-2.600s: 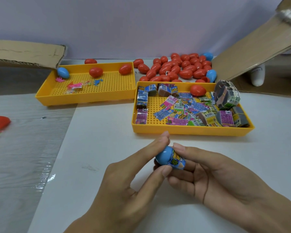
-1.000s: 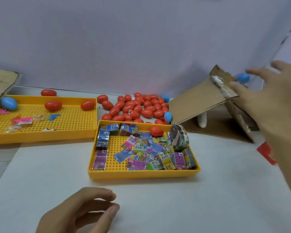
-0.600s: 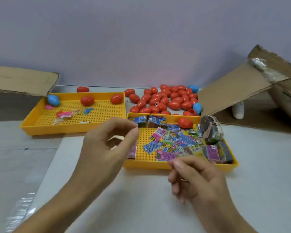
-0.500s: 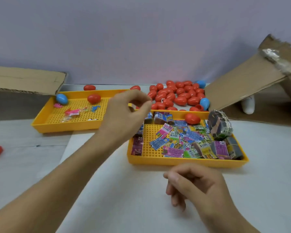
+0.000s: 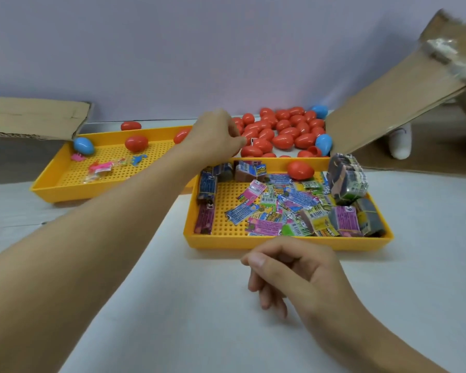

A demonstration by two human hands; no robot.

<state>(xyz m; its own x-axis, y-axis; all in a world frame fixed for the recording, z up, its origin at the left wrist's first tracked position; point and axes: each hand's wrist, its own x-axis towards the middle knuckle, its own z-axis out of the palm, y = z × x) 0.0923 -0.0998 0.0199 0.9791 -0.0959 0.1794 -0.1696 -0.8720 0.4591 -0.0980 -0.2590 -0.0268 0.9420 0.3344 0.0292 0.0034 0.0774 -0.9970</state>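
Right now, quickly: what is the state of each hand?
Left hand: at the red eggs, fingers curled; a grip cannot be told.
Right hand: relaxed, loosely curled, holds nothing.

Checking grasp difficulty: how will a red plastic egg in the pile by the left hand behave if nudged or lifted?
The red plastic egg looks glossy, so probably slippery. Its rounded shape in a loose pile suggests it would roll and jostle neighbours.

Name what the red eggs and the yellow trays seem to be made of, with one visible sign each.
Red eggs: likely glossy plastic, smooth shells with highlights. Yellow trays: probably moulded matt plastic, uniform colour, regular grid of holes.
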